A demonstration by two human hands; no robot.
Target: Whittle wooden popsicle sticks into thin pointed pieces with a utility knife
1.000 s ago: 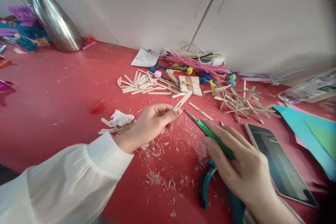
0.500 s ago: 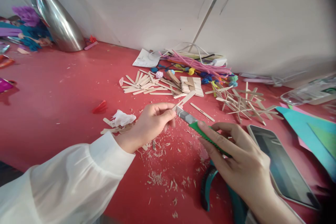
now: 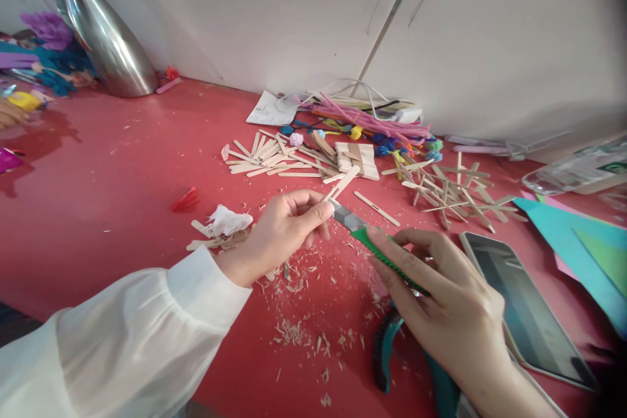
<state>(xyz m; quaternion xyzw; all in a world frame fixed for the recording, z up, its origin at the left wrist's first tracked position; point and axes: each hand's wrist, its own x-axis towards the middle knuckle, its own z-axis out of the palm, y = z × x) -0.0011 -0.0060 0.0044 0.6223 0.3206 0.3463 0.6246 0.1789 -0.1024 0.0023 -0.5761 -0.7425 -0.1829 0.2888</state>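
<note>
Between the thumb and fingers of my left hand (image 3: pixel 294 225) is a wooden craft stick (image 3: pixel 347 181), its free end pointing up and away to the right. My right hand (image 3: pixel 441 294) grips a green utility knife (image 3: pixel 386 256), and the blade lies against the stick close to my left thumb. Below both hands, wood shavings (image 3: pixel 294 332) are scattered over the red table (image 3: pixel 137 222). Teal-handled pliers (image 3: pixel 386 353) lie partly hidden under my right hand. Just beyond the blade rests a single stick (image 3: pixel 376 208) with a slit in it.
Loose craft sticks (image 3: pixel 274 153) and a pile of crossed sticks (image 3: pixel 455 189) lie behind. Pink pipe cleaners (image 3: pixel 367 119) are by the wall. A phone (image 3: pixel 524 307) and coloured paper (image 3: pixel 578 241) sit right. A steel jug (image 3: pixel 108 39) and another person's hand (image 3: pixel 12 112) are left.
Another person's hand has come in at the left edge near a yellow thing. My hands keep nearly the same place, with the blade slightly shifted along the stick toward my left thumb.
</note>
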